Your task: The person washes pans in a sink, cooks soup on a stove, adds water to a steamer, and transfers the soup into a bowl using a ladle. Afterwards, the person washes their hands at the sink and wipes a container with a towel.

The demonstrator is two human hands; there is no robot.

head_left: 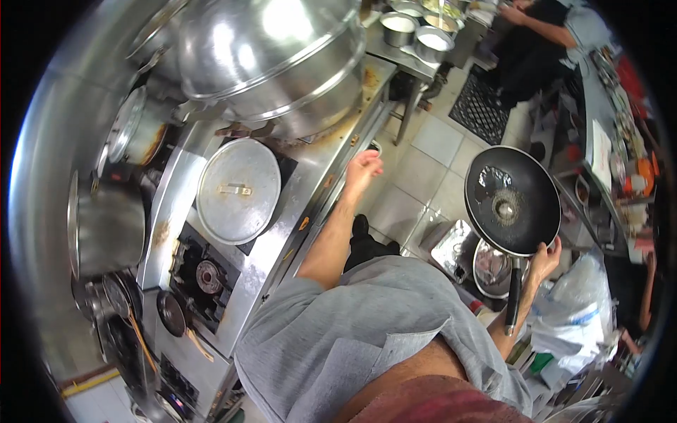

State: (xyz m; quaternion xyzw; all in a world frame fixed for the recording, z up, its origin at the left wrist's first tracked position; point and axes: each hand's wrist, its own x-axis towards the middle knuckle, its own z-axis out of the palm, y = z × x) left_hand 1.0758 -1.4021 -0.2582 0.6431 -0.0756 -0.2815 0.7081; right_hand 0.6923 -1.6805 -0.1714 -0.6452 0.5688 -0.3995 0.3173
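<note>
My right hand (545,261) is closed on the rim of a black frying pan (518,211), close to where its dark handle (513,303) joins. The pan's inside faces up toward me, with a glossy wet-looking patch and a pale round spot in the middle. My left hand (364,168) hangs in the air beside the stove's front edge, fingers curled in, and I see nothing in it. Left of that arm, a round metal lid (238,190) with a bar handle lies on the steel stove (285,211).
A large steel steamer pot (282,63) stands at the back of the stove. Small pans (171,314) sit near an open burner (208,276). Beyond are pots of food (432,42) and another person (539,49) by a floor mat (482,106). Plastic bags (575,303) lie at right.
</note>
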